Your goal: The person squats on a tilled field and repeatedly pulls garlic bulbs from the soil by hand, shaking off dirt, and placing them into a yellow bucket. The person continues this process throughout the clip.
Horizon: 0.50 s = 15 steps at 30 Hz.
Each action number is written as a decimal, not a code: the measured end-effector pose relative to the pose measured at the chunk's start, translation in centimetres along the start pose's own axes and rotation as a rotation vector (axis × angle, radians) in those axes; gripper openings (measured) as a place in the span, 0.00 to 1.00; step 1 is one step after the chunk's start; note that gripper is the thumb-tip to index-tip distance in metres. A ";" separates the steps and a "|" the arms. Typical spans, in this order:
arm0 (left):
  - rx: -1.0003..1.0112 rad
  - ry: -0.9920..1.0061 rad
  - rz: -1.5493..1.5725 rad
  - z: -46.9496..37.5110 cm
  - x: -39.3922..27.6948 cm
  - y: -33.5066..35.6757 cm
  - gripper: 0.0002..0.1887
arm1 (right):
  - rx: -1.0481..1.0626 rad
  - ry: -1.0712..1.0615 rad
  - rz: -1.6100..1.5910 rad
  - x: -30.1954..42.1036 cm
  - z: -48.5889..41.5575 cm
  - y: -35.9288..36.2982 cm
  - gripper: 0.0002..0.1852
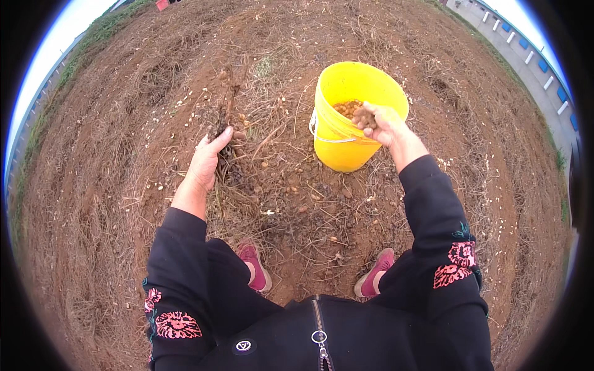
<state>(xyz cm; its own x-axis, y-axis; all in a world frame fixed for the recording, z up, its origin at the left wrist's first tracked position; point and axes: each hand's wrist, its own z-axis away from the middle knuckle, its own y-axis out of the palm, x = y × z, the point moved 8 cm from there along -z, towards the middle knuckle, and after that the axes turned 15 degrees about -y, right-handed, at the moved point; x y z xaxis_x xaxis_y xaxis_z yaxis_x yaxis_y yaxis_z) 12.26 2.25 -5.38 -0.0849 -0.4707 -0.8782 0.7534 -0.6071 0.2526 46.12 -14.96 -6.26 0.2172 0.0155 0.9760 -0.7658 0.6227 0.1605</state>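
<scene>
My left hand point(211, 155), at the left of centre, grips a bundle of dark, dried plant stems with roots point(228, 160), soil and a few pods hanging on it, apparently a peanut plant. My right hand point(383, 125) is over the near right rim of a yellow plastic bucket point(345, 150). Its fingers are curled around several brownish, soil-covered pods point(364, 119). Inside the bucket lies a heap of similar pods point(347, 108). The bucket stands on the soil, its wire handle hanging down on the left side.
Dry stems and scattered pale pods point(188, 109) cover the brown soil. My two red shoes point(253, 266) stand apart below the bucket. Green weeds point(88, 51) edge the field at the left. A long building with white posts point(529, 58) is at the upper right.
</scene>
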 end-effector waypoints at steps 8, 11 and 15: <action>-0.113 0.043 0.216 -0.9 -1.1 -2.7 0.18 | -0.060 -0.454 0.398 1.2 0.3 -0.1 0.22; -0.088 0.019 0.204 -1.0 -1.0 -2.4 0.19 | 0.170 -0.549 0.130 -1.2 4.9 6.5 0.14; -0.033 0.032 0.116 -0.5 -1.3 -1.2 0.20 | 0.374 -0.520 0.185 -3.5 8.0 14.3 0.20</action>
<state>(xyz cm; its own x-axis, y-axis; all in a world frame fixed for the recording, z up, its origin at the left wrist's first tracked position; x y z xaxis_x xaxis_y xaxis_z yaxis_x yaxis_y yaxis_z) 11.84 3.90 -4.74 0.0247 -0.5159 -0.8563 0.7778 -0.5282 0.3407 29.61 -12.38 -6.20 -0.1865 -0.3418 0.9211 -0.9411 0.3313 -0.0676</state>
